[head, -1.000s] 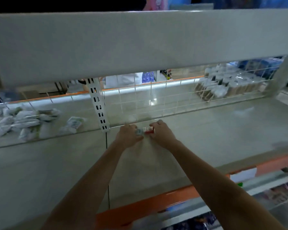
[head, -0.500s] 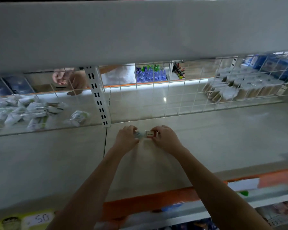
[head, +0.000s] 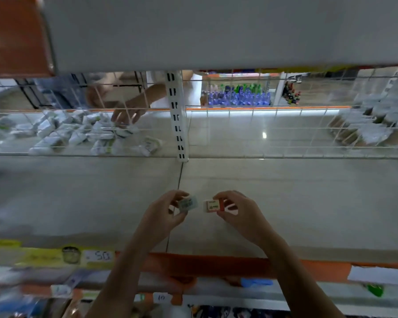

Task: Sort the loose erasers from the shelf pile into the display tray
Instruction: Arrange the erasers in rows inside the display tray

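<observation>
Both hands pulled back off the shelf rear & lifted. Left hand [head: 163, 212] w/ pale blue-grey wrapped eraser [head: 188, 203], right hand [head: 240, 211] w/ white red-banded eraser [head: 213, 205]; erasers now apart, earlier touching.

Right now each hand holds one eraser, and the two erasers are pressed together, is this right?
Not quite. In the head view the left hand holds one eraser and the right hand holds another eraser, but a gap shows between them: they are apart, not pressed together.
</observation>
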`<action>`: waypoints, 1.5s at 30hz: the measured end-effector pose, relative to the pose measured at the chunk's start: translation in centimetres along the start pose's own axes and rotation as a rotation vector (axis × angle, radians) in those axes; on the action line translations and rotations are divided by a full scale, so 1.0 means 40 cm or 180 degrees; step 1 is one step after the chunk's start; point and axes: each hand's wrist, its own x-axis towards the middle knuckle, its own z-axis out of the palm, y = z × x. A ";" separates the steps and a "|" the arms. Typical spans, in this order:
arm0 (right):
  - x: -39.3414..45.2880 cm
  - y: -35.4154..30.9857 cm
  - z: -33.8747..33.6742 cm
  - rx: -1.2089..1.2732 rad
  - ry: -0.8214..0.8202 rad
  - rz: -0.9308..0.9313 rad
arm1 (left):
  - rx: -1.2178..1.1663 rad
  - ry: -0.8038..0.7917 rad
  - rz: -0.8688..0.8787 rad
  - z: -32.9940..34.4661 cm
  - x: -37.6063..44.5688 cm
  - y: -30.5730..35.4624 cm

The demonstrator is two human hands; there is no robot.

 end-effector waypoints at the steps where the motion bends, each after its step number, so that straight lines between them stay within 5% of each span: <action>1: -0.001 -0.012 0.012 0.0074 -0.0023 -0.0046 | -0.0023 0.0056 -0.0059 -0.011 -0.015 -0.010; 18: 0.031 -0.320 0.370 0.0558 -0.0575 -0.0437 | -0.0277 0.0696 -0.0616 -0.364 -0.304 -0.234; 30: 0.064 -0.664 0.758 0.0956 -0.0870 -0.0451 | -0.0298 0.0641 -0.1088 -0.775 -0.508 -0.456; 45: 0.237 -0.905 1.088 0.1182 -0.0930 -0.0622 | -0.0555 0.0610 -0.1367 -1.095 -0.551 -0.727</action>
